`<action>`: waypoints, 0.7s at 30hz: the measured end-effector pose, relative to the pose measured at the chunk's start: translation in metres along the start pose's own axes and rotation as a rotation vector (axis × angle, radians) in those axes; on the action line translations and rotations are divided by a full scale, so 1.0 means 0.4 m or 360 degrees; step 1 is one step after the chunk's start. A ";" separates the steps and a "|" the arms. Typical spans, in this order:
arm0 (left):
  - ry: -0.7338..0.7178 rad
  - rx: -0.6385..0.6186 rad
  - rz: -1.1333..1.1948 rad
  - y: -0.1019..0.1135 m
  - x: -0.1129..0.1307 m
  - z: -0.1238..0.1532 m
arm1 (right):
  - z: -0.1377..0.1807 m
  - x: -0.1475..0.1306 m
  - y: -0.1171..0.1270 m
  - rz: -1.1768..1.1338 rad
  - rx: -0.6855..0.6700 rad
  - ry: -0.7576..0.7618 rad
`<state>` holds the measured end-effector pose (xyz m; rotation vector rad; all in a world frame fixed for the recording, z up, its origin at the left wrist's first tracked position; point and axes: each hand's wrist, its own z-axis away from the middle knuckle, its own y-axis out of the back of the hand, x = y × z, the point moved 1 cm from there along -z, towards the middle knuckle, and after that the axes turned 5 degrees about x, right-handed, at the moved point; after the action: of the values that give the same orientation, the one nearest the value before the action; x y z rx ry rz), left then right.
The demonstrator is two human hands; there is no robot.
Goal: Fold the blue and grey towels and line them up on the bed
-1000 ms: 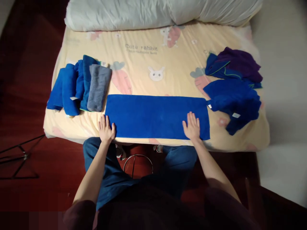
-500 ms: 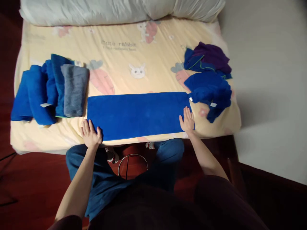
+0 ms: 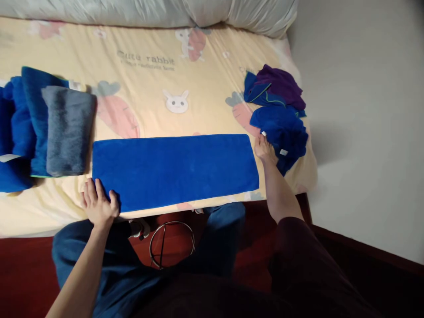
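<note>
A long blue towel [image 3: 175, 168], folded into a strip, lies flat across the near edge of the yellow bed [image 3: 198, 92]. My left hand [image 3: 98, 204] rests open and flat at the strip's near left corner, thumb on the cloth. My right hand [image 3: 265, 149] is off the strip's right end, on the sheet beside a loose heap of blue and purple towels [image 3: 278, 112]; its fingers point into the heap and are partly hidden.
Folded towels stand in a row at the left: a grey towel [image 3: 66, 128] and several blue ones [image 3: 20, 123]. A white duvet [image 3: 149, 11] lies along the far side. A metal ring stool [image 3: 171, 243] is between my knees. Pale floor at the right.
The view has swung right and closer. My right hand has left the strip's near right corner and moved up and right to the loose heap. My left hand stays at the left corner.
</note>
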<state>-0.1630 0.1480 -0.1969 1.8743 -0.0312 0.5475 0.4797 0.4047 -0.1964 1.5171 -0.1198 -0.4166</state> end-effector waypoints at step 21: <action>0.0038 0.0011 0.0067 0.006 0.002 0.004 | 0.138 -0.126 -0.036 0.0076 -0.0050 0.0312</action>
<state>-0.1625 0.1458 -0.1950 1.8769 -0.0532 0.5993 0.4121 0.3699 -0.1981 1.5127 0.0044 -0.2292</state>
